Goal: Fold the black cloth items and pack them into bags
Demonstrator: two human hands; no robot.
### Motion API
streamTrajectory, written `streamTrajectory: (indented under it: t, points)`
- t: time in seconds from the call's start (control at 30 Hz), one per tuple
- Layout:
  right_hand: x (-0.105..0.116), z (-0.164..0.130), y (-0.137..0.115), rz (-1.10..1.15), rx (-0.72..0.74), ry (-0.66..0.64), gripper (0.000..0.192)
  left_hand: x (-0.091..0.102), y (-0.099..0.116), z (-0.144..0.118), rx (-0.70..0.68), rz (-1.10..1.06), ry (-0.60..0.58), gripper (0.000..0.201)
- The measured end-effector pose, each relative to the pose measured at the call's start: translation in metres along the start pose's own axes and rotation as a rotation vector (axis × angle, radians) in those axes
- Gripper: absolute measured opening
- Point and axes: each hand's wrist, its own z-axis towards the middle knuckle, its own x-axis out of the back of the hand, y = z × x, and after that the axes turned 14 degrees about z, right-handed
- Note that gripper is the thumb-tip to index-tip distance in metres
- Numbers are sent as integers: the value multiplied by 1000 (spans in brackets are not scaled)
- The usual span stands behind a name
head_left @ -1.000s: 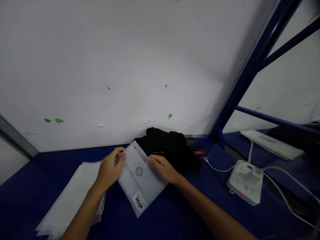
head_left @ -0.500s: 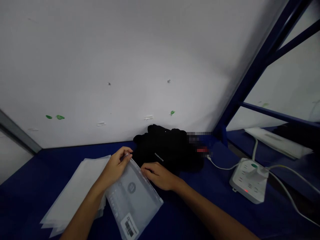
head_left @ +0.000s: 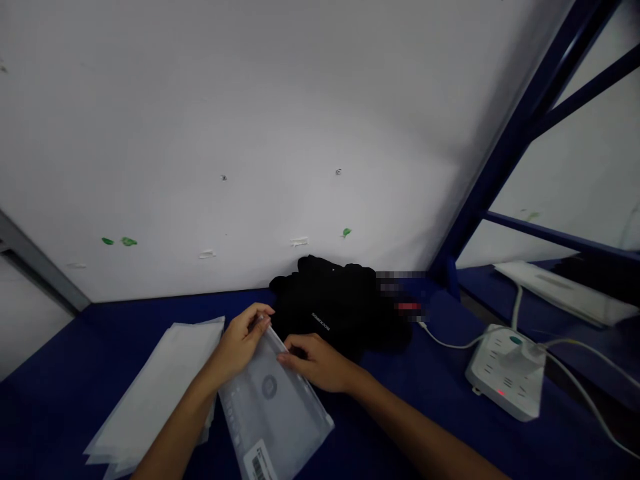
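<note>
Just beyond both hands (head_left: 241, 343) (head_left: 320, 363) with pinching grip on the frosted pouch (head_left: 285, 423), a black heap (head_left: 325, 293), apparently cloth

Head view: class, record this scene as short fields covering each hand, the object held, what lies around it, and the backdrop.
Left hand: pinching the upper corner of the translucent pouch
Right hand: thumb and fingers on the pouch's top edge, farther along
Pouch markings: round dark mark; white barcode label, cut off by the frame
Left side: stack of pale, flat sheets or bags
Behind: black fabric item with white lettering
Right side: white power strip, red light lit
Surface: blue tabletop
Backdrop: pale wall
</note>
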Motion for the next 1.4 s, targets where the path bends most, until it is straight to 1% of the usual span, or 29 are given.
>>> streamTrajectory:
  t: [0.1,0.2,0.33,0.4,0.53,0.6,0.67,0.7,0.77,0.8,0.83,0.87,0.9,0.97,1.03,1.07,1.13,1.2,1.33,1.4]
  points:
    - [-2,0,2,-10,7,2,28,-1,2,-1,0,-3,-9,23]
    - [-2,1,4,-7,9,24,32,1,5,-2,0,-13,-22,25]
    - [0,2,4,-8,22,39,37,4,10,-5,-2,28,-152,29]
    - [0,2,4,-6,22,36,37,3,13,-6,-12,43,-195,27]
    - [0,1,2,14,22,34,36,5,19,-6,-45,31,-208,23]
    - [0,1,1,13,14,21,37,12,21,-5,-36,45,-193,25]
    - [0,0,0,-7,0,-8,39,27,20,-4,-18,96,-132,26]
    - [1,0,0,-22,-7,-25,39,38,18,-5,-4,138,-72,26]
    - [1,-1,-1,-49,-14,-51,37,64,10,-7,31,248,99,25]
    - [0,-1,-2,-65,-15,-59,36,79,3,-9,48,298,234,25]
    - [0,-1,-2,-83,-15,-65,36,92,-4,-11,53,356,324,25]
    - [-1,-1,-2,-106,-13,-70,37,104,-12,-12,69,410,397,25]
    - [-2,-1,-3,-131,-10,-76,37,114,-19,-14,90,478,425,26]
    - [-4,-2,-3,-185,-1,-81,35,127,-29,-17,125,623,368,26]
    - [-5,-2,-3,-226,2,-74,29,130,-31,-19,125,781,298,28]
    - [-6,-2,-4,-236,0,-72,27,128,-29,-19,114,859,284,28]
    - [-7,-3,-4,-241,-8,-72,25,123,-21,-20,78,991,277,26]
    - [-7,-3,-5,-237,-16,-75,25,116,-14,-20,51,1077,245,25]
    - [-6,-3,-7,-224,-30,-85,25,101,-10,-17,77,1119,84,24]
    - [-5,-3,-7,-224,-27,-88,25,95,-12,-14,89,1110,43,25]
